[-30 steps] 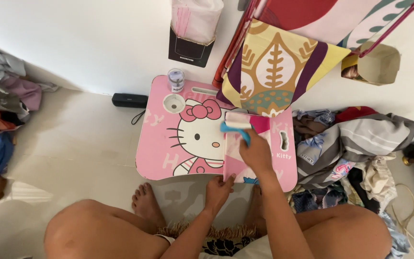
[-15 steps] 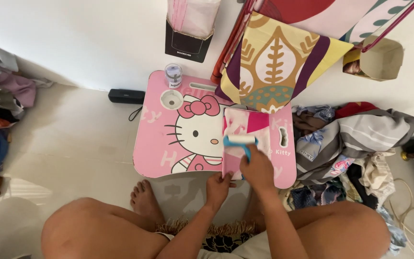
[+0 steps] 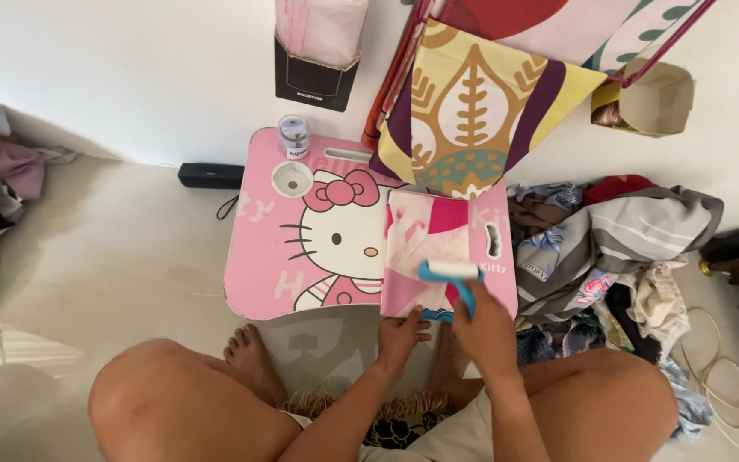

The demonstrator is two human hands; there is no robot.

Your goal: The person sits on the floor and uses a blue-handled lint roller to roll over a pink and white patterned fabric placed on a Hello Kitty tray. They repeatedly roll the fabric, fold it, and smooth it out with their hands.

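A folded pink patterned cloth (image 3: 425,239) lies on the right half of a small pink cartoon-cat lap table (image 3: 301,257). My right hand (image 3: 485,329) grips the blue handle of a lint roller (image 3: 451,274), whose white roll rests across the cloth's near end. At the cloth's near edge, my left hand (image 3: 402,332) presses down with the fingers spread. My bare knees frame the bottom of the view.
A small round jar (image 3: 293,135) stands at the table's far left corner by a cup hole. A black bar-shaped device (image 3: 210,175) lies on the floor to the left. Heaped clothes (image 3: 609,239) sit right, more far left. A colourful fabric (image 3: 472,111) hangs behind.
My right hand has drawn the lint roller toward me, from the cloth's far end to its near end. The left hand has stayed at the near edge.
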